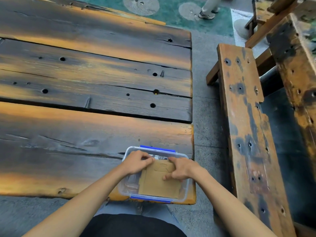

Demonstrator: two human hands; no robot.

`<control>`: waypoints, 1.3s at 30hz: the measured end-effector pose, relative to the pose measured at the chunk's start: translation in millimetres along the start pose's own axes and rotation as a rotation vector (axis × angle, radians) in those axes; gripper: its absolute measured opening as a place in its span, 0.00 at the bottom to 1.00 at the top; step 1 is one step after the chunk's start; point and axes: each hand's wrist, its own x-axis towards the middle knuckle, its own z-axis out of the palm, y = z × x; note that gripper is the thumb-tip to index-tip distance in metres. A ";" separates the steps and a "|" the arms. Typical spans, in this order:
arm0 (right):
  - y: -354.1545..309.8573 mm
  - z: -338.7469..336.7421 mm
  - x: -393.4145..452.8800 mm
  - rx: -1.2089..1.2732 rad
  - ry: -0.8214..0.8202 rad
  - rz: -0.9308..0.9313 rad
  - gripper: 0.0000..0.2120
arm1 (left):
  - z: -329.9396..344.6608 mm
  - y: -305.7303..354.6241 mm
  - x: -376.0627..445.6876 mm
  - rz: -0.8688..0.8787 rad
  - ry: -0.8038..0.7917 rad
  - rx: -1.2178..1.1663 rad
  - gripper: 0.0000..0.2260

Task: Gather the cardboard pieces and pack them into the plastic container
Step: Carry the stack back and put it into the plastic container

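Observation:
A clear plastic container (185, 189) with blue clips stands at the near right corner of the wooden table. Brown cardboard pieces (159, 184) lie flat inside it, filling its right part. My left hand (136, 162) rests over the container's far left side, fingers curled on the far edge of the cardboard. Opposite it, my right hand (182, 169) presses on the cardboard's right side with bent fingers. The far ends of the pieces are hidden under both hands.
The dark scorched plank table (95, 93) stretches away to the left and back. A wooden bench (246, 127) runs along the right across a grey floor gap. Another person's shoes (206, 14) stand at the far top.

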 end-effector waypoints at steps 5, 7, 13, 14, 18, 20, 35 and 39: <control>4.9 3.2 6.7 -0.006 0.029 0.003 0.35 | -0.3 -7.0 0.4 -0.007 -0.006 -0.132 0.16; 5.4 2.7 7.0 -0.015 0.026 -0.004 0.34 | 2.2 -6.1 0.6 0.001 0.011 -0.106 0.18; 5.8 -0.4 4.9 -0.064 -0.010 -0.031 0.36 | 9.1 -6.2 -3.7 -0.015 0.001 -0.013 0.16; 5.8 0.1 4.2 -0.062 -0.018 -0.037 0.38 | 11.0 -5.5 -4.1 -0.050 -0.009 -0.026 0.17; 12.1 7.5 -2.5 -0.060 0.082 -0.073 0.43 | 27.1 -2.5 -4.6 -0.175 0.021 -0.060 0.26; 23.3 11.0 -7.7 -0.006 0.193 -0.082 0.41 | 34.6 1.2 -5.4 -0.268 0.045 -0.197 0.31; 42.0 53.3 -5.8 0.109 0.381 -0.176 0.53 | 64.0 15.6 -12.5 -0.352 0.094 -0.353 0.45; 44.0 53.1 -2.8 0.092 0.383 -0.202 0.51 | 63.7 13.6 -14.2 -0.326 0.090 -0.395 0.44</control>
